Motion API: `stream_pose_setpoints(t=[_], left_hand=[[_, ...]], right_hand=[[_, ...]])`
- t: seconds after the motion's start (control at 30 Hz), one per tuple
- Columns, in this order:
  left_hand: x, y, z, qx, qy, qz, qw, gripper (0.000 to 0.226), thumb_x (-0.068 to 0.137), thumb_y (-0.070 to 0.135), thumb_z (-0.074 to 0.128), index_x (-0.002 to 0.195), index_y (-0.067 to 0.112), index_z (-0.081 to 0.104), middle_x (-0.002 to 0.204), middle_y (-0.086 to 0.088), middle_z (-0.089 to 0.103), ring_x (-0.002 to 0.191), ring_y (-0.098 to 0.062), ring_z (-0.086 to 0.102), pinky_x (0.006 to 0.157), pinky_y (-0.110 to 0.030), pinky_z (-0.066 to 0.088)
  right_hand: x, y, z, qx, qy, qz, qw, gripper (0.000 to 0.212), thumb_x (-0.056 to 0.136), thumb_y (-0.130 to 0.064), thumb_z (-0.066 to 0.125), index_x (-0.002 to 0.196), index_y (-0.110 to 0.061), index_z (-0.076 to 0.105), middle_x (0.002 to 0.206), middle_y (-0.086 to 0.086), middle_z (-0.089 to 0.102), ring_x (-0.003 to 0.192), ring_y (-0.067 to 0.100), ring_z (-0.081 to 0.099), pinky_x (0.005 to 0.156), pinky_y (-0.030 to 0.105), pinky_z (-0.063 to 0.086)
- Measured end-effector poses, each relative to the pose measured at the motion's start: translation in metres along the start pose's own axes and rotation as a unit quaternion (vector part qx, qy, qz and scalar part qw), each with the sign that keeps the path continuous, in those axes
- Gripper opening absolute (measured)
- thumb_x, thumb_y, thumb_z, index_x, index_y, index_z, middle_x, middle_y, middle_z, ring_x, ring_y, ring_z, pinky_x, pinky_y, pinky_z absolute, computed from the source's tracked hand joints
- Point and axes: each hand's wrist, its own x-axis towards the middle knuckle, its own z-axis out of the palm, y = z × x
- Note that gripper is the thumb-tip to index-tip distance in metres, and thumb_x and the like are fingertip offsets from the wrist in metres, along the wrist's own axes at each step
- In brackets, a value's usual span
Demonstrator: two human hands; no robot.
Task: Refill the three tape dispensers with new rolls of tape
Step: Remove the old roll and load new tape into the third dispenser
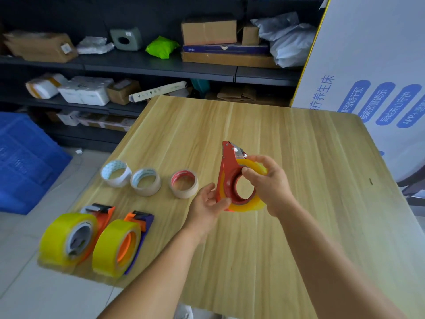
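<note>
From my head camera, I hold the red metal tape dispenser (226, 171) above the pale wood-grain table (299, 157), a little right of centre; its round hub carries a glossy roll of clear yellow tape (250, 203), and its toothed cutter end points to twelve o'clock. My left hand (208, 203) is curled around the dispenser's lower edge at seven o'clock of the roll, thumb pressed on the frame. My right hand (268, 183) clasps the roll from three o'clock, fingers wrapped over its upper rim. At eight o'clock of the table, near its corner, two more dispensers lie side by side, each loaded with a fat yellow roll: an orange plastic dispenser with a grey hub (101, 217) on the outside and an orange-and-purple plastic dispenser (143, 223) just beside it. Beyond them, toward ten o'clock, three nearly spent cardboard cores stand in a row: a white-wrapped ring (116, 173), a tan ring with pale blue lining (146, 181), and a tan ring with red lining (184, 183). Dark shelves (161, 67) behind the table hold cardboard boxes and soft parcels; a blue plastic crate (23, 162) sits on the floor at nine o'clock.
</note>
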Motion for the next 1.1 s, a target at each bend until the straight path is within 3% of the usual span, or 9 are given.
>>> stream_pose_setpoints(t=[0.17,0.3,0.43,0.6,0.77,0.9,1.03,1.1], left_hand=[[-0.027,-0.001,-0.016,0.008,-0.011,0.025,1.000,0.037,0.080,-0.001,0.070,0.115,0.004,0.060,0.103,-0.012,0.070,0.094,-0.015,0.066,0.074,-0.022,0.053],[-0.049,-0.005,-0.030,0.073,-0.022,0.027,0.997,0.037,0.070,0.029,0.069,0.107,0.025,0.067,0.115,-0.001,0.067,0.112,-0.013,0.059,0.099,-0.035,0.045],[-0.072,-0.020,-0.053,0.117,-0.020,0.023,0.993,0.048,0.071,0.038,0.067,0.115,0.018,0.065,0.132,-0.011,0.050,0.122,-0.020,0.050,0.102,-0.044,0.043],[-0.114,-0.041,-0.083,0.032,-0.082,0.006,0.996,0.031,0.083,0.028,0.062,0.113,0.022,0.067,0.111,-0.003,0.070,0.108,-0.017,0.063,0.082,-0.021,0.051],[-0.144,-0.058,-0.102,0.009,-0.078,-0.007,0.997,0.029,0.078,0.036,0.067,0.107,0.031,0.069,0.104,0.001,0.072,0.100,-0.012,0.066,0.074,-0.014,0.050],[-0.151,-0.067,-0.113,-0.030,-0.048,-0.035,0.998,0.043,0.063,0.044,0.077,0.102,0.027,0.070,0.102,-0.003,0.073,0.100,-0.017,0.067,0.086,-0.029,0.047],[-0.151,-0.070,-0.123,-0.067,-0.070,-0.030,0.995,0.047,0.072,0.035,0.075,0.116,0.021,0.065,0.115,-0.008,0.069,0.111,-0.022,0.063,0.097,-0.034,0.046],[-0.151,-0.072,-0.125,-0.087,-0.067,-0.031,0.993,0.052,0.074,0.031,0.074,0.123,0.017,0.061,0.120,-0.008,0.067,0.115,-0.023,0.060,0.100,-0.035,0.044]], right_hand=[[-0.018,0.004,0.016,-0.015,-0.005,0.025,1.000,0.022,0.079,-0.027,0.071,0.097,-0.037,0.063,0.088,-0.006,0.069,0.077,0.012,0.062,0.065,0.027,0.045],[-0.037,0.006,0.032,-0.049,0.003,0.039,0.998,0.023,0.078,-0.029,0.071,0.096,-0.039,0.062,0.085,-0.008,0.068,0.079,0.011,0.063,0.062,0.026,0.045],[-0.065,0.009,0.052,-0.085,0.003,0.058,0.995,0.024,0.078,-0.030,0.070,0.099,-0.039,0.062,0.084,-0.006,0.067,0.072,0.011,0.062,0.060,0.027,0.048],[-0.106,0.021,0.079,-0.115,0.005,0.080,0.990,0.025,0.077,-0.029,0.071,0.098,-0.039,0.062,0.077,-0.002,0.067,0.058,0.012,0.057,0.056,0.028,0.049],[-0.137,0.033,0.101,-0.129,0.017,0.111,0.985,0.027,0.075,-0.028,0.070,0.098,-0.037,0.059,0.074,-0.003,0.066,0.062,0.016,0.063,0.064,0.036,0.055],[-0.148,0.036,0.116,-0.100,0.026,0.152,0.983,0.030,0.078,-0.023,0.068,0.105,-0.029,0.057,0.077,-0.001,0.064,0.064,0.017,0.062,0.068,0.038,0.056],[-0.148,0.033,0.129,-0.051,0.010,0.202,0.978,0.033,0.077,-0.015,0.057,0.110,-0.019,0.060,0.086,0.002,0.065,0.078,0.021,0.064,0.075,0.038,0.056],[-0.147,0.032,0.133,-0.045,-0.001,0.220,0.974,0.033,0.077,-0.012,0.051,0.106,-0.015,0.065,0.081,0.002,0.062,0.072,0.021,0.059,0.066,0.031,0.051]])
